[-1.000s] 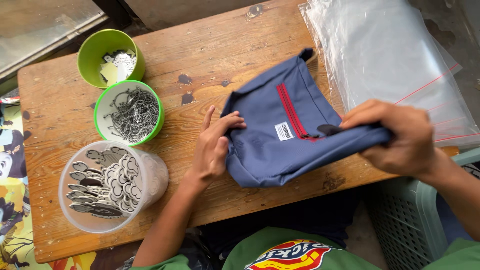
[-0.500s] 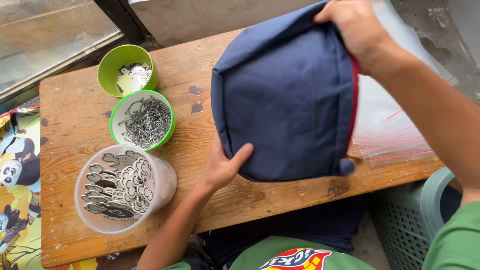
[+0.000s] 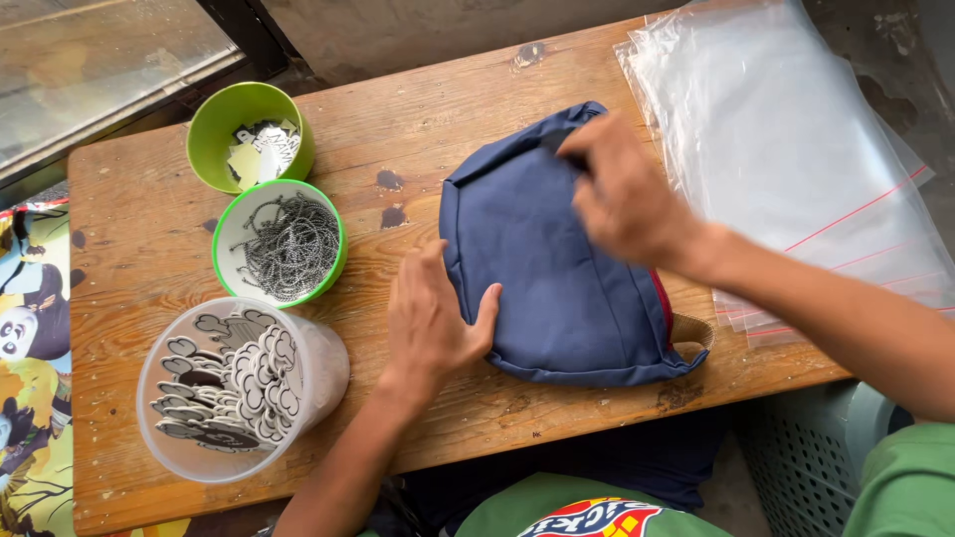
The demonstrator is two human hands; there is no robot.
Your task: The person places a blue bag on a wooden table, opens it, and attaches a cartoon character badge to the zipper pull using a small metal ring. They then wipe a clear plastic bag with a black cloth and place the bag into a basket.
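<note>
At the far left of the worn wooden counter [image 3: 149,209], three open containers stood in a loose column: a green cup [image 3: 251,134] of small pale tags at the back, a green-rimmed bowl [image 3: 281,244] of ball chains just in front of it, and a clear plastic tub [image 3: 239,388] packed with flat cartoon-shaped charms nearest the person. None of these was being touched. Just right of the tub, the left hand [image 3: 433,318] lay with its fingers spread and its palm down, the thumb pressed against the near left edge of a navy blue fabric pouch [image 3: 547,268] that rested flat at the middle of the counter, plain side up, a sliver of red trim and a tan loop showing at its right end. The right hand [image 3: 622,194], blurred, was at the pouch's far edge with fingers curled as if pinching the fabric, though the grip itself could not be made out. Further right, a stack of clear zip bags [image 3: 786,149] with red seal lines lay untouched, overhanging the counter's edge. Judging by this, the pouch was laid down and was being smoothed, while no chain or charm was attached to it and it had not been bagged.
</note>
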